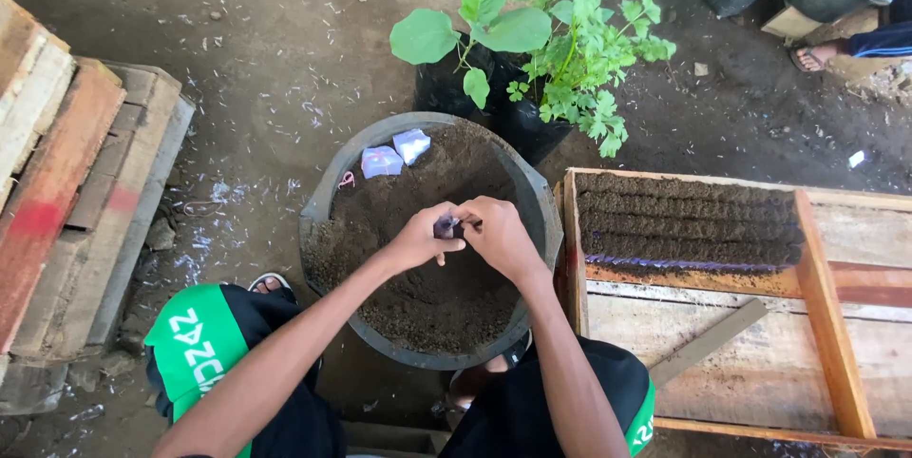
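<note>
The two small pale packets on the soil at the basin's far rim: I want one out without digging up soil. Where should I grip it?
Probably pinch the raised near edge of the right packet, coming from above; it lies flat on the soil.

You have a small dark packet (448, 226) pinched between the fingertips of your two hands, held level above the middle of the round grey tub of dark soil (328, 194). It looks like a tiny plastic bag, dark purplish with a pale edge; most of it is hidden by your fingers.
</note>
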